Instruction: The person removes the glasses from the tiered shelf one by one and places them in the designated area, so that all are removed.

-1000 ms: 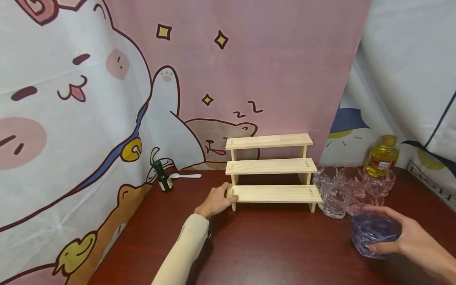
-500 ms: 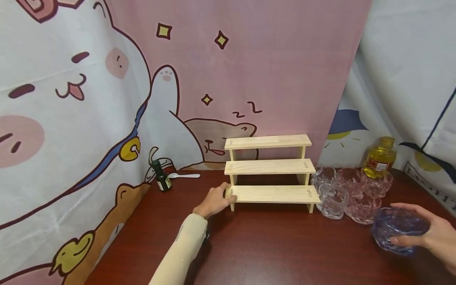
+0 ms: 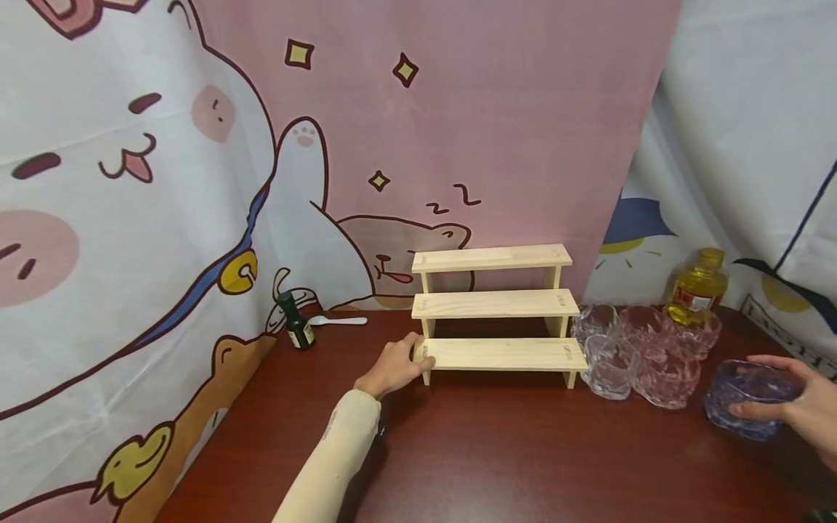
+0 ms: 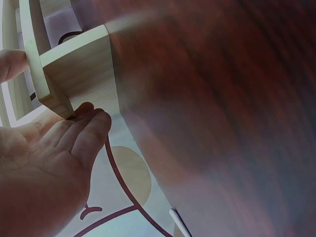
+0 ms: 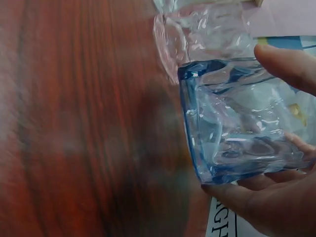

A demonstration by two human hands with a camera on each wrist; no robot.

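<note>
The right hand (image 3: 807, 414) grips a blue glass (image 3: 745, 398), now carried rightward from mid-table to the table's (image 3: 497, 450) right edge, beside the cluster of clear and pink glasses (image 3: 644, 349); it looks to be joining them rather than going to the rack. The left hand (image 3: 395, 367) has stayed put, fingers wrapped on the wooden rack's (image 3: 497, 354) lowest step. All the glasses appear empty; the bottle (image 3: 698, 289) behind holds yellow oil.
</note>
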